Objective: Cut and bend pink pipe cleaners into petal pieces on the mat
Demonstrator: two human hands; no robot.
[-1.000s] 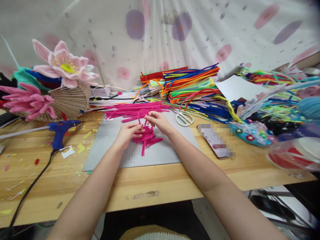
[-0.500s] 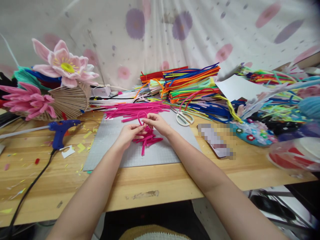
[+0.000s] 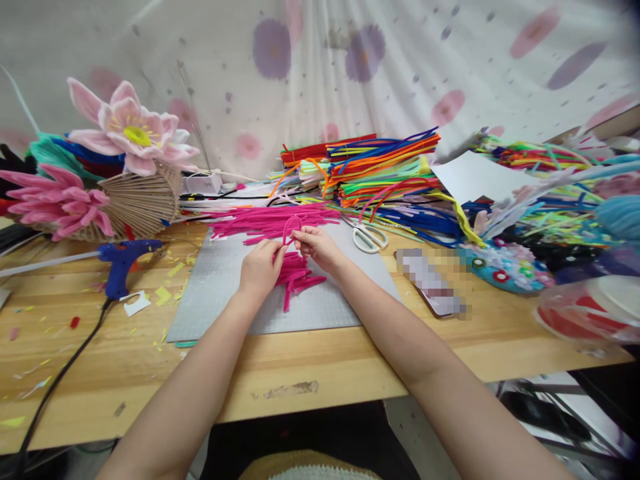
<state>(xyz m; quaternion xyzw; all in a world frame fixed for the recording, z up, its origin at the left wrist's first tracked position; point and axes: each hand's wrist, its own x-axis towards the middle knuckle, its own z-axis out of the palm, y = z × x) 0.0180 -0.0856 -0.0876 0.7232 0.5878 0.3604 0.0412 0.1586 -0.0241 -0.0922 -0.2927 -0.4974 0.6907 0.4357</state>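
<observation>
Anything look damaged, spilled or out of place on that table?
Two things. Loose yellow scraps litter the table beside the glue gun, like unswept offcuts. Near the table's front edge, a rough, discoloured patch looks like surface damage. The short pink stems on the gray mat lie jumbled, but I see no damage there.
</observation>
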